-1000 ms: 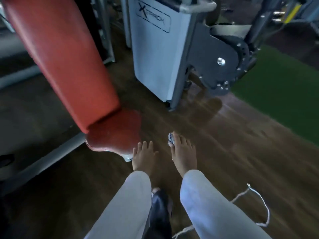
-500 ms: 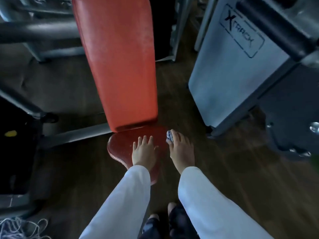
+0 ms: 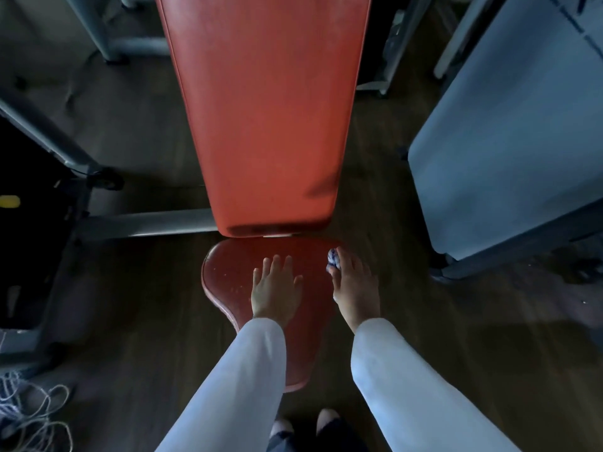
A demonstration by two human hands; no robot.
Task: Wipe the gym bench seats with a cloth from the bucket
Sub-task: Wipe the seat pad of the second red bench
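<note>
A red padded bench seat (image 3: 228,275) lies straight below me, with its long red backrest (image 3: 264,109) rising beyond it. My left hand (image 3: 275,288) lies flat over the middle of the seat, fingers straight. At the seat's right edge my right hand (image 3: 354,288) grips a small bunched blue-and-white cloth (image 3: 332,260), of which only a bit shows past the fingertips. No bucket is in view.
A grey machine housing (image 3: 509,151) stands close on the right. Grey frame bars (image 3: 143,223) and a dark weight stack (image 3: 29,223) are at the left. Loose white cord (image 3: 29,415) lies on the wooden floor at lower left. My feet (image 3: 303,429) show below the seat.
My view has swung left and down, bringing the bench from the left to the centre. Both hands now reach over the seat, the right still gripping the cloth.
</note>
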